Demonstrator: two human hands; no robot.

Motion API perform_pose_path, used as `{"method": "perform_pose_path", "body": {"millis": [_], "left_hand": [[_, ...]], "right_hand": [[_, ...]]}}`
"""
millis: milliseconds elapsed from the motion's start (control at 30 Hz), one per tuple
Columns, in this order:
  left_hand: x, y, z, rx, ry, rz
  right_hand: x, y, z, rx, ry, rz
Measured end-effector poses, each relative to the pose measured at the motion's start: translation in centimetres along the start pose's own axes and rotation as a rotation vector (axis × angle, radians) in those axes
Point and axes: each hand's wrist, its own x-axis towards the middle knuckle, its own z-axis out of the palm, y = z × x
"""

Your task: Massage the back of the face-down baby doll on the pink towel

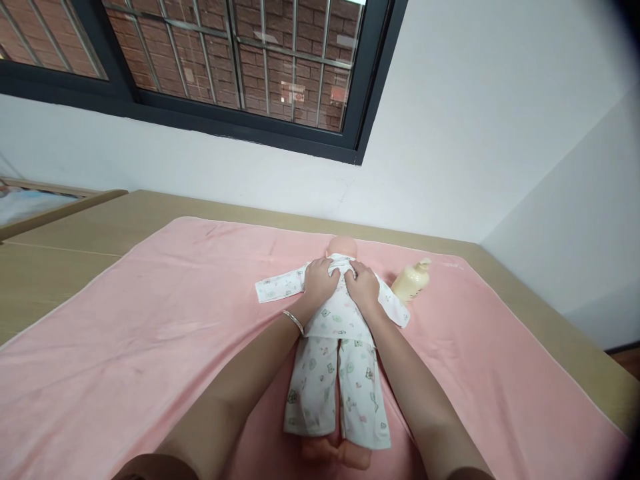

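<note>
A baby doll [340, 327] lies stretched out on a pink sheet, its head pointing away from me and its bare feet toward me. It wears a white printed top and matching trousers; no face shows on its head. My left hand [320, 279] rests on the left side of its upper body, fingers laid over the shoulder. On the opposite shoulder lies my right hand [362, 283], thumb toward the middle and fingers likewise spread on the cloth. Both sleeves stick out sideways. Just right of the doll a pale yellow pump bottle [412, 280] lies tilted on the sheet.
The pink sheet [165, 320] covers most of a wooden surface [555, 320], whose border shows at the back and sides. Behind it stand a white wall [440, 133] and a dark-framed window [240, 130] with bars outside. A wooden rail [65, 207] runs along the far left.
</note>
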Motion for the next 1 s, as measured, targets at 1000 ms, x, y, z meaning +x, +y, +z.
{"method": "perform_pose_path", "body": {"millis": [1000], "left_hand": [[0.18, 0.13, -0.14, 0.017, -0.042, -0.034]], "right_hand": [[0.27, -0.24, -0.08, -0.121, -0.057, 0.041]]}}
